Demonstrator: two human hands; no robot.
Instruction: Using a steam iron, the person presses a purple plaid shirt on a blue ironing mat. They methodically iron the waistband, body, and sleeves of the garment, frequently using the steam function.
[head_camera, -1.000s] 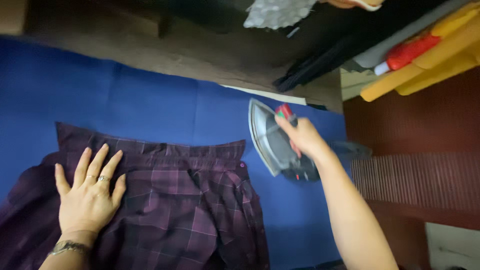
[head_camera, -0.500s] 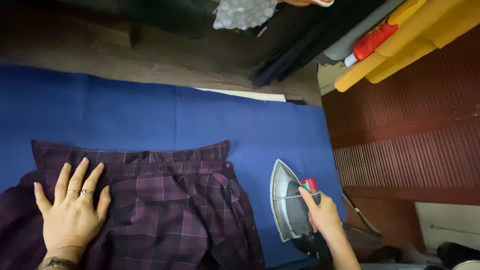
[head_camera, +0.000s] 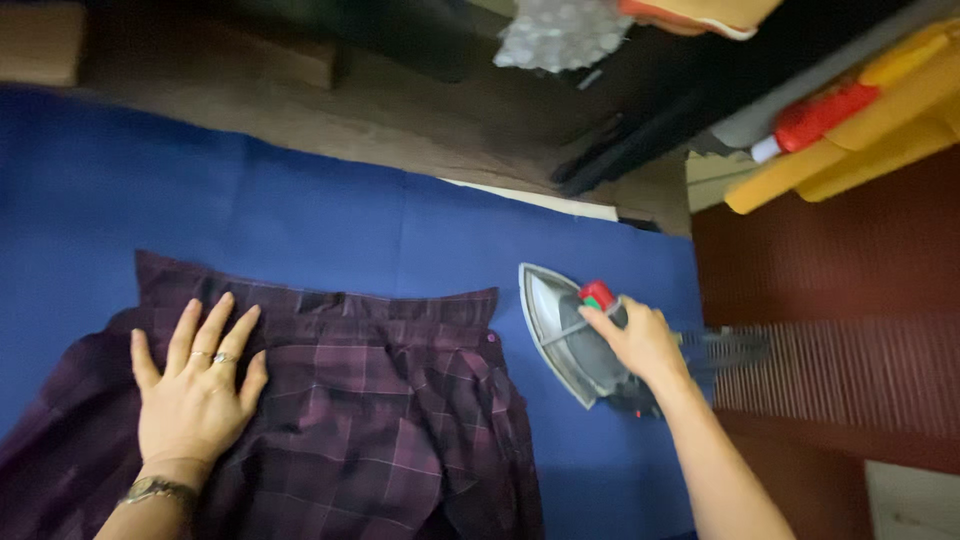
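- Right hand (head_camera: 640, 340): fingers wrapped around the handle of the iron (head_camera: 575, 335), which stands tipped on its side edge, soleplate facing the garment, on the blue-covered counter (head_camera: 330, 220).
- Left hand (head_camera: 195, 385): flat, fingers spread, pressing the purple plaid garment (head_camera: 380, 420); it grips nothing.
- Relation: iron lies just right of the garment's waistband corner, apart from the cloth; its long axis runs obliquely, tip pointing away from the person.
- Right hand is nearer the iron; left is well apart.

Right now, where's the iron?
Head view, right of centre: the iron is tipped on its side on the blue cloth, gripped by the right hand, just right of the plaid shirt.
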